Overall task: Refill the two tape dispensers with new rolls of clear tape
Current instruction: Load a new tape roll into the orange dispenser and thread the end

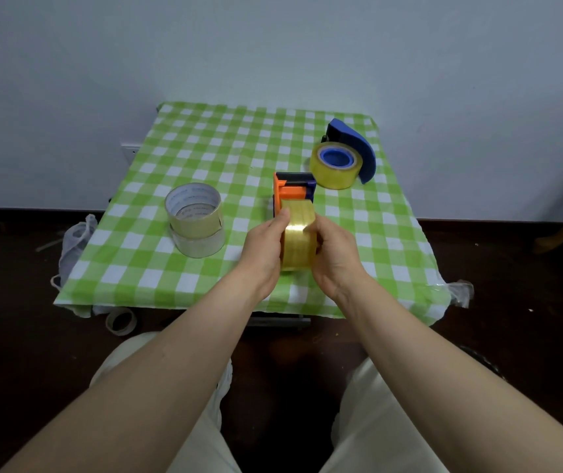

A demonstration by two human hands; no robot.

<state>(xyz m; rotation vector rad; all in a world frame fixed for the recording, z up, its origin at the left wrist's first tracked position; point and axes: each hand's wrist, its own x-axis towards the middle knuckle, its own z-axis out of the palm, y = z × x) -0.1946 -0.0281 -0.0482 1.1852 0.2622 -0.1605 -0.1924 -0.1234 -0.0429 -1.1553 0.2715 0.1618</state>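
An orange and dark blue tape dispenser (293,188) stands near the middle of the green checked table (205,145), with a yellowish clear tape roll (298,233) on edge at its near end. My left hand (262,247) grips the roll's left side. My right hand (333,249) grips its right side, thumb on the tape's face. A blue tape dispenser (358,145) lies at the back right with a clear tape roll (336,167) on its blue hub. Two more rolls (195,218) are stacked at the left.
A white wall rises behind the table. An empty tape core (121,320) lies on the dark floor at the table's near left corner. A white bag (75,244) hangs off the left edge and clear plastic (461,291) off the right. My knees are below.
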